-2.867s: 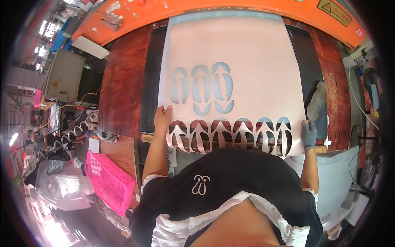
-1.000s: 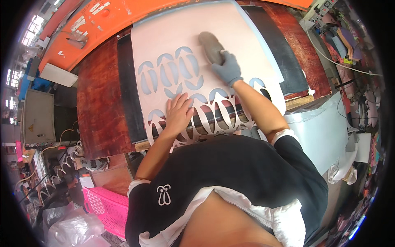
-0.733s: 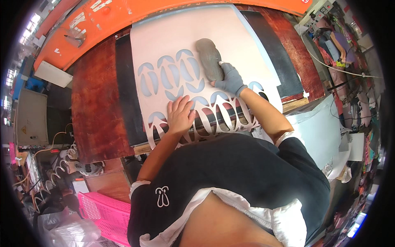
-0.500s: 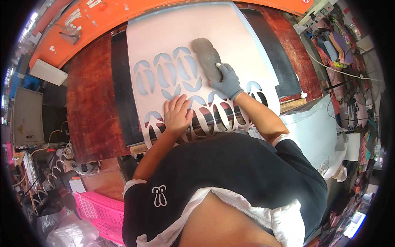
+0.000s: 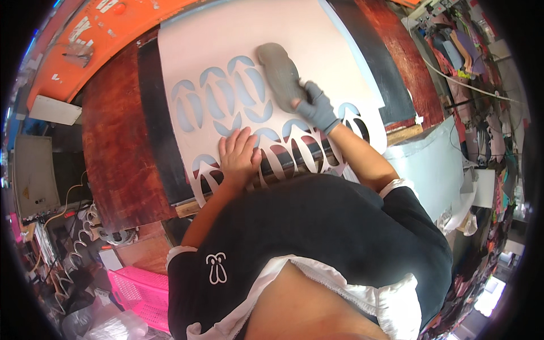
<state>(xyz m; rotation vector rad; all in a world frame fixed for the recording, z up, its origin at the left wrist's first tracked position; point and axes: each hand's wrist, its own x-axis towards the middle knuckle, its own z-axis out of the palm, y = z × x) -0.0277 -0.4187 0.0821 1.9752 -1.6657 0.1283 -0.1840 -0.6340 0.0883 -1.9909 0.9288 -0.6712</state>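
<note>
A pale pink sheet [image 5: 198, 37] lies spread before me, with rows of sole-shaped and curved cut-outs [image 5: 218, 93] in its left and near parts. On the sheet, right of the far row, rests a dark grey, long, rounded sole-shaped block [image 5: 279, 73]. My right hand [image 5: 319, 107], in a grey glove with bare fingertips, grips the block's near right end, thumb on its near tip. The underside of the block is hidden. My left hand [image 5: 239, 156] is bare and lies flat, fingers stretched out, on the sheet among the near cut-outs.
An orange machine beam [image 5: 113, 34] crosses behind the sheet. Reddish-brown boards [image 5: 122, 136] and black strips [image 5: 161, 124] lie beneath and beside it. A pink basket [image 5: 139, 292] stands low at left, and grey-white sheeting [image 5: 422, 170] hangs at right. Coloured scraps [image 5: 453, 51] hang farther right.
The view has shifted, so the sheet appears farther left. My right fingers have curled in at the block's edge, and the block sits slightly farther right against the cut-outs. My left hand stays on the sheet.
</note>
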